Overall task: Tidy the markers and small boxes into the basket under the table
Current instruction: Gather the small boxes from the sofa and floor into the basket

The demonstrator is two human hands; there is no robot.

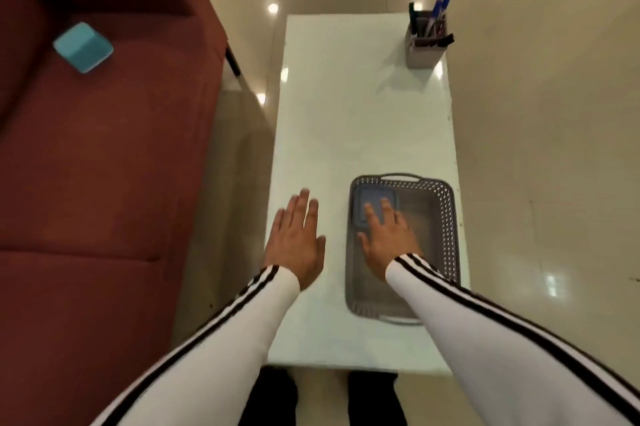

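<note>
A grey perforated basket [447, 218] shows within the near right part of the white table [360, 114]. A dark blue small box [375, 198] lies in its far left corner. My right hand [388, 235] is spread flat over the basket, with its fingertips over that box and not curled around it. My left hand [296, 238] hovers open above the table's left edge, holding nothing. A grey holder [426, 50] with several markers [438, 12] stands at the far right corner. A teal small box [83, 46] lies on the sofa.
A dark red sofa [104, 166] runs along the left, with a narrow strip of floor between it and the table. Glossy beige floor [554, 114] surrounds the table on the right and beyond. My legs show below the near table edge.
</note>
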